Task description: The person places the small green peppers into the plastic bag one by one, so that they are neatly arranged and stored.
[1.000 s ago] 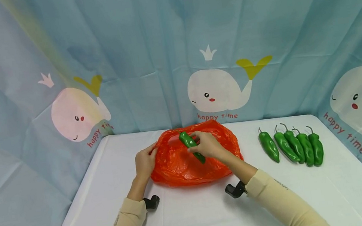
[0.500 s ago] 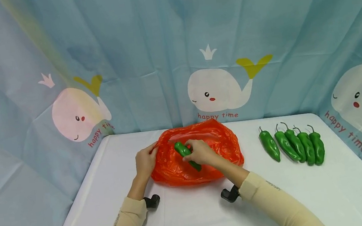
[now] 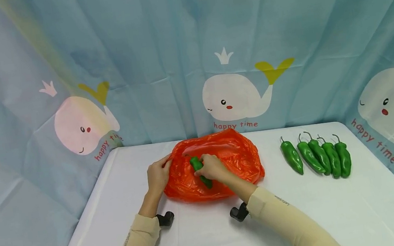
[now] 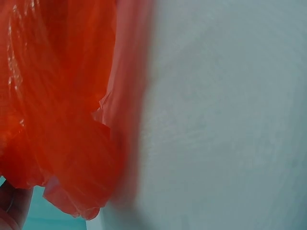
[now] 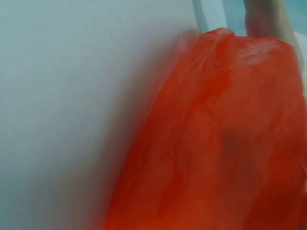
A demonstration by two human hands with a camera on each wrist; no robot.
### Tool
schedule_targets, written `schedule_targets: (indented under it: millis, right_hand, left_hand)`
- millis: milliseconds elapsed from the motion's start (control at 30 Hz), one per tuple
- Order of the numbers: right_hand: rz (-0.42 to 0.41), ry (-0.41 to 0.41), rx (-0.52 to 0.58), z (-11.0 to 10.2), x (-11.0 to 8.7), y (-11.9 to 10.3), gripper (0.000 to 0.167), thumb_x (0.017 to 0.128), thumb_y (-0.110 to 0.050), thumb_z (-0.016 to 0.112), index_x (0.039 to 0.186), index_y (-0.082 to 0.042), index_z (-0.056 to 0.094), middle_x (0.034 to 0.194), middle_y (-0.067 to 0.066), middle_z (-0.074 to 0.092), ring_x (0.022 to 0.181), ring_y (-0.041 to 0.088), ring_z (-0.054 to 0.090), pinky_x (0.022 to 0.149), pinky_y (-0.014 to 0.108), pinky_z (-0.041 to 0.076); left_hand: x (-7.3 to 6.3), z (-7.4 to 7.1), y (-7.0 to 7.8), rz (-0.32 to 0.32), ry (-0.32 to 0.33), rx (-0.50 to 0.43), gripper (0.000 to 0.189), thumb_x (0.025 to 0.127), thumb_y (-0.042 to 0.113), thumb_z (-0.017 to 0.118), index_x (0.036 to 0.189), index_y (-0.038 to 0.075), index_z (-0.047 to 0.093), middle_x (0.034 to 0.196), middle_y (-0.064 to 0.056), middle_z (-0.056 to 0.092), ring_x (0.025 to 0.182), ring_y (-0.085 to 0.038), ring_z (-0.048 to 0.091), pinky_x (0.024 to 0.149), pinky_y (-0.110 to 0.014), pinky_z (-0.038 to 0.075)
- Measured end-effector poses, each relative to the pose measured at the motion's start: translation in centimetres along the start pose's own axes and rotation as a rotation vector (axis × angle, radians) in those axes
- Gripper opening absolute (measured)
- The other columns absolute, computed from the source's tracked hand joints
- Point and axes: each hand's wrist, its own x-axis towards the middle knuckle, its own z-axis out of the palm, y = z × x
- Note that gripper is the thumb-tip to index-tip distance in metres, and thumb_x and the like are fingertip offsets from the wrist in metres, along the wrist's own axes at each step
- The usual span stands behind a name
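Note:
A red plastic bag [image 3: 225, 177] lies spread with its mouth wide at the back middle of the table. The left hand [image 3: 158, 177] pinches its left rim; in the left wrist view, part of that hand [image 4: 14, 203] shows under the crinkled red plastic bag [image 4: 67, 96]. Inside the mouth, the right hand [image 3: 212, 168] grips a green chili pepper [image 3: 196, 164] around its middle, stem toward the back left and tip toward the front. The right wrist view is mostly filled by the red plastic bag [image 5: 206, 143], which hides the pepper and the right hand there.
Several green chili peppers [image 3: 313, 158] lie side by side on the right of the white table [image 3: 204, 241]. A blue curtain [image 3: 157, 41] with whale prints hangs behind the table and along both sides.
The right hand has carried the pepper left and lower into the bag's mouth. The left hand stays on the rim, and the other peppers lie as before.

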Motion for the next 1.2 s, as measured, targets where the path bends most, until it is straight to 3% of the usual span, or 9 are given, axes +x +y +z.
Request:
schedule_targets:
  millis: [233, 467, 667, 800, 1067, 1200]
  right_hand:
    - [0.012, 0.020, -0.040, 1.7, 0.8, -0.8, 0.040, 0.079, -0.022, 0.082, 0.103, 0.002, 0.061, 0.089, 0.010, 0.061, 0.079, 0.022, 0.056, 0.066, 0.031, 0.055]
    - [0.039, -0.012, -0.063, 2.8, 0.9, -1.2, 0.044, 0.080, -0.026, 0.081, 0.107, 0.001, 0.058, 0.091, 0.010, 0.061, 0.078, 0.021, 0.057, 0.068, 0.030, 0.058]
    - [0.022, -0.039, -0.069, 3.2, 0.7, -0.7, 0.045, 0.079, -0.028, 0.082, 0.106, 0.000, 0.059, 0.089, 0.008, 0.060, 0.076, 0.020, 0.058, 0.069, 0.030, 0.058]
    - [0.003, -0.056, -0.059, 2.9, 0.7, -0.5, 0.043, 0.079, -0.027, 0.081, 0.105, -0.001, 0.059, 0.090, 0.008, 0.060, 0.078, 0.020, 0.057, 0.072, 0.032, 0.059]
    - [-0.020, -0.068, -0.031, 2.0, 0.6, -0.7, 0.049, 0.080, -0.027, 0.080, 0.115, 0.002, 0.060, 0.101, 0.012, 0.064, 0.088, 0.023, 0.059, 0.080, 0.037, 0.059]
    - [-0.024, -0.071, -0.015, 1.2, 0.3, -0.2, 0.056, 0.082, -0.028, 0.079, 0.125, 0.002, 0.059, 0.117, 0.016, 0.064, 0.099, 0.026, 0.058, 0.086, 0.039, 0.057]
  left_hand:
    - [0.1, 0.1, 0.2, 0.006, -0.007, -0.009, 0.025, 0.094, 0.014, 0.064, 0.117, 0.007, 0.072, 0.110, -0.015, 0.072, 0.100, -0.034, 0.070, 0.083, -0.047, 0.057]
    - [0.0, -0.1, 0.2, 0.003, -0.007, -0.009, 0.025, 0.094, 0.015, 0.064, 0.116, 0.007, 0.072, 0.109, -0.015, 0.073, 0.101, -0.034, 0.070, 0.084, -0.047, 0.057]
    - [-0.4, -0.1, 0.2, 0.012, -0.012, -0.002, 0.025, 0.094, 0.014, 0.064, 0.116, 0.006, 0.072, 0.109, -0.015, 0.073, 0.099, -0.034, 0.070, 0.079, -0.047, 0.057]
    - [-0.3, -0.1, 0.1, 0.007, -0.012, -0.005, 0.025, 0.094, 0.014, 0.064, 0.116, 0.007, 0.072, 0.110, -0.015, 0.072, 0.102, -0.034, 0.069, 0.083, -0.047, 0.057]
    - [0.0, -0.3, 0.0, 0.002, -0.018, -0.008, 0.025, 0.095, 0.016, 0.063, 0.116, 0.008, 0.072, 0.111, -0.014, 0.072, 0.103, -0.033, 0.069, 0.086, -0.047, 0.057]
    - [-0.2, -0.4, 0.0, -0.011, -0.021, -0.009, 0.025, 0.095, 0.017, 0.063, 0.117, 0.008, 0.072, 0.111, -0.014, 0.072, 0.100, -0.033, 0.070, 0.083, -0.046, 0.057]
